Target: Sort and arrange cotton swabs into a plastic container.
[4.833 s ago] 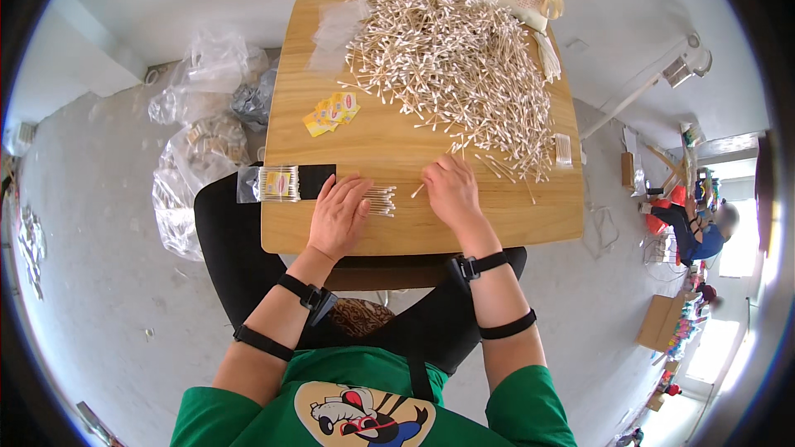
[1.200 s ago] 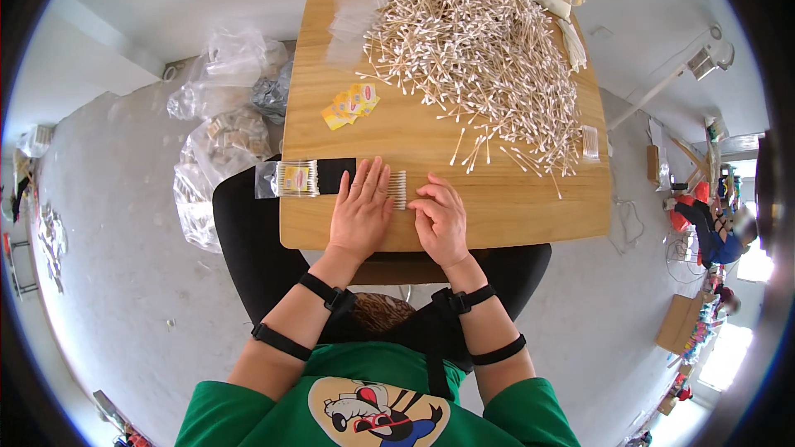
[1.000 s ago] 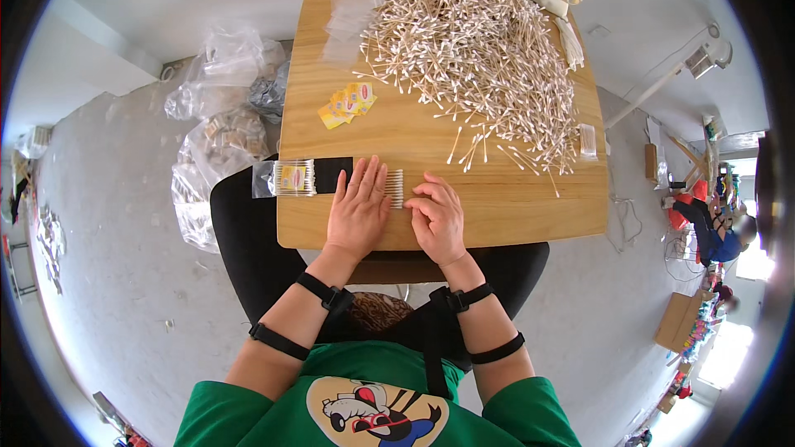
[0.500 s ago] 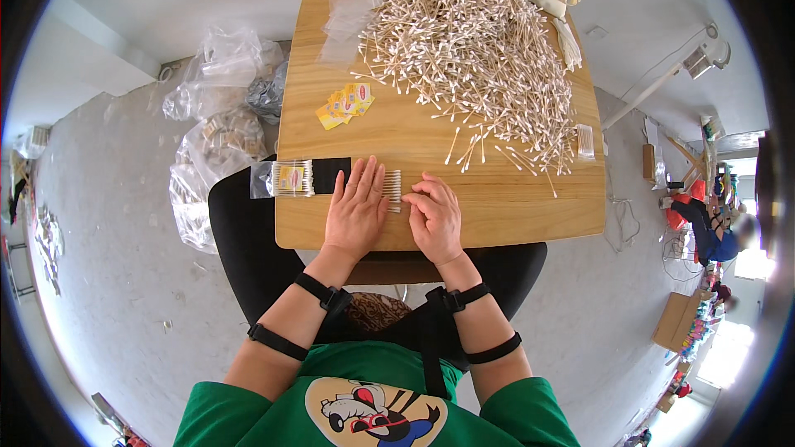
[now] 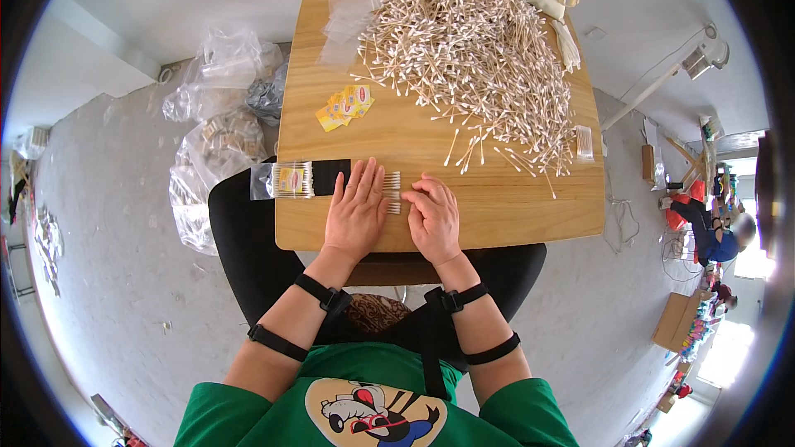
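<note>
My left hand [image 5: 358,211] lies flat with its fingers stretched forward. It covers part of a row of cotton swabs [image 5: 393,190] and the right end of a black strip [image 5: 331,175]. White swab tips stick out beyond its right side. Close against those tips is my right hand [image 5: 432,213], its fingers curled in; whatever they may hold is hidden. Left of the black strip, a clear packet of cotton swabs [image 5: 291,179] with a yellow card rests at the table's left edge.
A big heap of loose cotton swabs [image 5: 472,50] spreads over the far part of the wooden table [image 5: 530,219]. Yellow cards [image 5: 345,106] and clear bags [image 5: 348,26] lie at its left. A small packet [image 5: 585,142] sits by the right edge. Plastic sacks [image 5: 219,141] stand on the floor.
</note>
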